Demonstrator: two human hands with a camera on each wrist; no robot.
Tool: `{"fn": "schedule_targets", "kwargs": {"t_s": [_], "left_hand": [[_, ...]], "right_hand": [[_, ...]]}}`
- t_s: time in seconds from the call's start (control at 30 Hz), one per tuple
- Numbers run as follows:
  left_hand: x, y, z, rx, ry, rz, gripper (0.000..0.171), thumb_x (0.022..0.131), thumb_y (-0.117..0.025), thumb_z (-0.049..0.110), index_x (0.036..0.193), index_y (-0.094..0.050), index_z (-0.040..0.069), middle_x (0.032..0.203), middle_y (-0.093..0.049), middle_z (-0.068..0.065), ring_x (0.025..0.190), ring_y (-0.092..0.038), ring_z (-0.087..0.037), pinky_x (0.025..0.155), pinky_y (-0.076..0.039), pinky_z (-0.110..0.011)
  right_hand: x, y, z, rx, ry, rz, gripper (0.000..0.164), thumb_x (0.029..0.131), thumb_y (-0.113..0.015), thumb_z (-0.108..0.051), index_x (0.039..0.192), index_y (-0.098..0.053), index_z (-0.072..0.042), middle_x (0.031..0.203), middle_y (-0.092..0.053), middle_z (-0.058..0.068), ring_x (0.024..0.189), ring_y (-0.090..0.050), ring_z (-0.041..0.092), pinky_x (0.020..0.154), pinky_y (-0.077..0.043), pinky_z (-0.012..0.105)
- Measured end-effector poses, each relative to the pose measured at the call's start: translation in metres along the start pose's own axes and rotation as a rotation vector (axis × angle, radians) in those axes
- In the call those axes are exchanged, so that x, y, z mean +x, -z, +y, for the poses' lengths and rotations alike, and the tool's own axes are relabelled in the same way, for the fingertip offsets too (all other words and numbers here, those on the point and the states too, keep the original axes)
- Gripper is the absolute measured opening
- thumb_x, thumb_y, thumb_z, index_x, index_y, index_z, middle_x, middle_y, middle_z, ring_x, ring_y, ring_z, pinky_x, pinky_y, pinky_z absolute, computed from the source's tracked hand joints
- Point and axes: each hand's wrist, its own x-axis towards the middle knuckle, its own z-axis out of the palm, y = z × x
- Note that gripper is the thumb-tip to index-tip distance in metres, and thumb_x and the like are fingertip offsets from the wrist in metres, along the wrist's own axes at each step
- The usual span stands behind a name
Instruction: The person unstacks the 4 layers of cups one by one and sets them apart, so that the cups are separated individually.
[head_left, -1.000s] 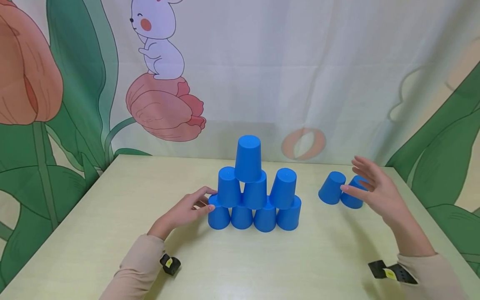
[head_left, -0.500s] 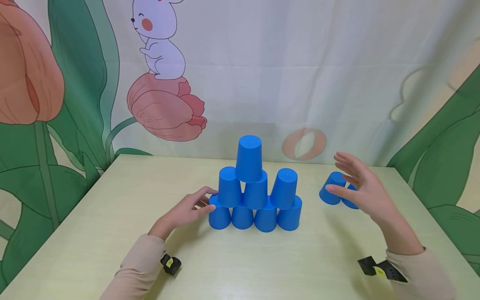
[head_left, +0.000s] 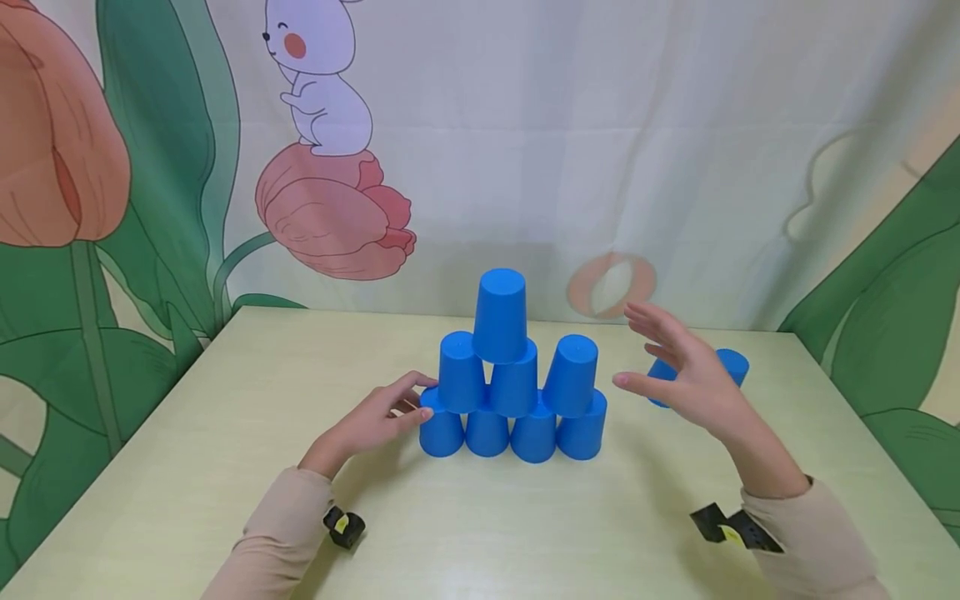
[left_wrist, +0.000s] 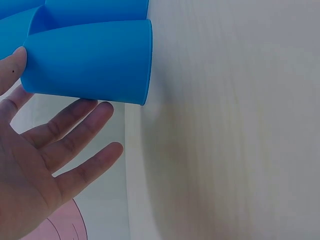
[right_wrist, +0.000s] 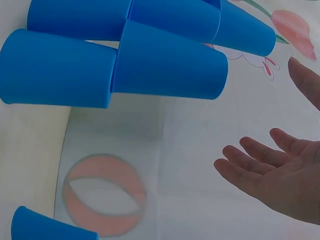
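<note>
Upside-down blue plastic cups form a stepped stack on the table. Its bottom row has several cups, with the leftmost cup [head_left: 441, 435] at my left hand [head_left: 375, 421]. Three cups make the second row, ending in a right-hand cup [head_left: 572, 377]. A single top cup [head_left: 500, 317] straddles the left and middle ones. My left fingers are extended and rest lightly against the leftmost bottom cup, thumb at its upper edge in the left wrist view. My right hand [head_left: 686, 379] hovers right of the stack, holding nothing, fingers spread and thumb apart [right_wrist: 277, 175].
Two more blue cups stand upside down at the right, a nearer-left cup [head_left: 662, 371] and another cup [head_left: 733, 364], both partly hidden behind my right hand. The pale table [head_left: 225, 400] ends at a printed curtain [head_left: 480, 167] behind the stack.
My right hand has moved left from the two separate cups toward the stack, staying unloaded. The left hand has kept its place at the bottom cup, and the stack looks the same.
</note>
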Motion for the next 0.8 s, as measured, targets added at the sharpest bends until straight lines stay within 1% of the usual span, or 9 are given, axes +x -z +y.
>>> {"fn": "schedule_targets", "kwargs": {"t_s": [0.4, 0.8], "left_hand": [[0.000, 0.001, -0.001, -0.007, -0.001, 0.004, 0.039, 0.091, -0.055, 0.028, 0.127, -0.044, 0.015, 0.108, -0.058, -0.012, 0.099, -0.056, -0.029, 0.084, -0.047, -0.045], [0.000, 0.000, -0.001, -0.010, -0.006, -0.002, 0.041, 0.091, -0.055, 0.029, 0.128, -0.044, 0.016, 0.109, -0.058, -0.012, 0.100, -0.056, -0.029, 0.084, -0.047, -0.044]], "right_hand": [[0.012, -0.014, -0.005, 0.006, 0.056, -0.054, 0.076, 0.079, -0.072, -0.019, 0.142, -0.028, -0.013, 0.141, -0.036, 0.011, 0.129, -0.032, 0.029, 0.100, -0.030, 0.052], [0.026, -0.026, -0.016, -0.014, 0.132, -0.092, 0.076, 0.078, -0.073, -0.017, 0.141, -0.030, -0.009, 0.141, -0.037, 0.012, 0.128, -0.034, 0.028, 0.100, -0.031, 0.049]]}}
